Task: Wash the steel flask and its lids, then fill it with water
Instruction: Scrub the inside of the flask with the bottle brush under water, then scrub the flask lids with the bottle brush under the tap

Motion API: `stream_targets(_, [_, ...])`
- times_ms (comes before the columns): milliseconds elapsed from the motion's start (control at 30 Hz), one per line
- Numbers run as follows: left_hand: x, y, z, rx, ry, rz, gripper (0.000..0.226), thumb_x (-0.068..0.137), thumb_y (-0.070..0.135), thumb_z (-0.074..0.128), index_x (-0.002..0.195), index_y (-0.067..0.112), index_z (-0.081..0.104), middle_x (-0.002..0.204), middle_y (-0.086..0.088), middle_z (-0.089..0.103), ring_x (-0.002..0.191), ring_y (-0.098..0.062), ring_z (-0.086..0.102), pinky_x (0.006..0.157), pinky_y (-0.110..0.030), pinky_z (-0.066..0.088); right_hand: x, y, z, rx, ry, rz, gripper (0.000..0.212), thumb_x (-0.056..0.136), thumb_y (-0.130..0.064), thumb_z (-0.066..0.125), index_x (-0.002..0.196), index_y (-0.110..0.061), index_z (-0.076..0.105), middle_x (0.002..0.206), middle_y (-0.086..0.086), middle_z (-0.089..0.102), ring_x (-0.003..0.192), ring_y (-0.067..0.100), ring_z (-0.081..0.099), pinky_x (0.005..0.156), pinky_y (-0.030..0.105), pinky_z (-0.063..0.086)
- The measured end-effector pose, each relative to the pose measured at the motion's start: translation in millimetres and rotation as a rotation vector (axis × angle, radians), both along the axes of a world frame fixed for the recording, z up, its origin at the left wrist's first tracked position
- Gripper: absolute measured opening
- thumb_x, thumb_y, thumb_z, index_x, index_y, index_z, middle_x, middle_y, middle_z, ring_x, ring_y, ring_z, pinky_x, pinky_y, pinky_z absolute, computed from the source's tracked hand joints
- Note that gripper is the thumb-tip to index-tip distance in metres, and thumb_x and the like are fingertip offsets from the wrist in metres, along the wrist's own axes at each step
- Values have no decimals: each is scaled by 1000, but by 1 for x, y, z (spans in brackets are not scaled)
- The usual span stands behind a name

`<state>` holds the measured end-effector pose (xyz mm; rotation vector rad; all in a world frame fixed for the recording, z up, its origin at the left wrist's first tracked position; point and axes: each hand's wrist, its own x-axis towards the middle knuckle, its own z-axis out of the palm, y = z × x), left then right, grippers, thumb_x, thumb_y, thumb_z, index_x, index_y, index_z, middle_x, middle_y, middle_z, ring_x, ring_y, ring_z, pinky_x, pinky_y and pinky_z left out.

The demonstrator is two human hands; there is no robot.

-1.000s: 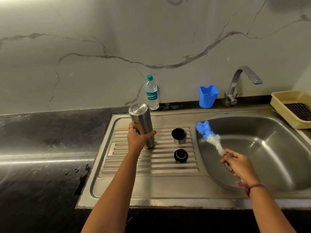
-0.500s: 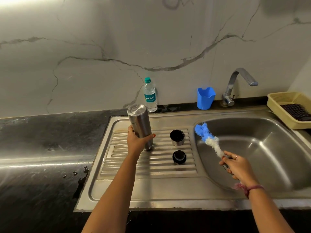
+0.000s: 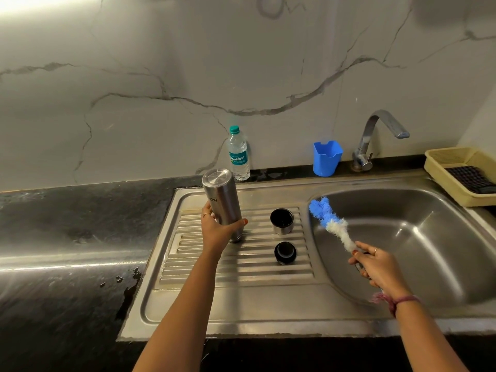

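the left hand (image 3: pixel 214 229) is gripping the steel flask (image 3: pixel 222 204) around its lower body, fingers and thumb curling round it. the flask is standing inverted and slightly tilted on the ribbed drainboard (image 3: pixel 241 267), its mouth end against the ribs. the right hand (image 3: pixel 377 265) is holding the handle of the bottle brush (image 3: pixel 330 222), with the bristle head hanging over the left rim of the sink basin (image 3: pixel 429 237).

handling judgement: the flask is looking rigid and dent-resistant, moderately light if empty, and probably slippery when wet, since the wall is smooth metal. a full wrap at mid-body is giving the best control. the brush head is looking soft and flexible.

the cup lid (image 3: pixel 281 220) and the black stopper (image 3: pixel 285 252) are sitting on the drainboard just right of the flask, apart from each other. they are lying between flask and basin, so a low sideways move is risking a knock. the basin is offering open room. the tap (image 3: pixel 381 132) is standing behind it, with the blue holder (image 3: pixel 327 158) and plastic bottle (image 3: pixel 238 154) along the wall.
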<state>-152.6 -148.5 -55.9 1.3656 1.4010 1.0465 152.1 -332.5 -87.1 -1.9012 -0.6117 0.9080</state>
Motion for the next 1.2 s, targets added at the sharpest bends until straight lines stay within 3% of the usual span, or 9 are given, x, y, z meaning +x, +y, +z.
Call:
stream_targets(167, [-10,-13,-16,-11,71,78,118,56,29,96,151,21,26,151,-6,37,137,-24,40,114,-47,37,-1,-2,0,-6,-5,5,41,94,-15,59,134,-14,53,84,9,72,47,12,40,33,17,27])
stream_targets(400, [1,-66,-42,-18,151,232,114,52,36,96,142,9,30,127,-7,36,121,-28,41,110,-47,37,-2,-3,1,-9,-13,5,40,94,-16,59,133,-14,54,84,7,72,48,12,41,33,18,27])
stream_targets(567, [24,-92,-52,-18,199,93,106,58,41,93,139,9,33,129,-6,35,125,-26,38,111,-44,36,-4,-7,3,-8,-25,-7,39,94,-16,59,133,-15,55,83,7,72,48,12,41,33,17,28])
stream_targets(767, [55,-103,-50,-65,186,-113,70,70,27,89,122,24,43,121,1,45,120,-21,46,105,-36,42,0,-15,12,-6,-68,-17,39,94,-16,58,133,-16,56,81,4,73,47,10,42,32,16,28])
stream_targets(900, [70,-105,-51,-61,242,-179,85,68,29,90,139,14,45,128,0,53,124,-21,48,108,-38,41,5,-25,26,37,-110,0,44,95,-15,58,138,-14,49,84,8,73,49,9,45,31,12,30])
stream_targets(1067, [82,-106,-54,-57,291,-184,88,68,30,88,142,12,46,134,-6,56,129,-25,47,110,-43,40,21,-30,28,43,-111,-60,53,95,-20,58,144,-13,39,87,11,73,50,9,46,31,13,30])
stream_targets(1133, [85,-107,-56,-38,320,-172,83,69,30,87,141,14,48,134,-5,57,128,-25,47,110,-43,40,28,-33,31,70,25,-80,33,95,-18,56,128,-12,55,85,10,71,43,6,40,29,16,25])
stream_targets(1200, [89,-107,-55,-15,346,-156,76,72,27,86,139,15,51,133,-5,57,127,-26,47,109,-40,39,34,-36,38,129,194,-95,12,96,-13,52,96,-6,63,71,8,65,34,4,32,29,14,19])
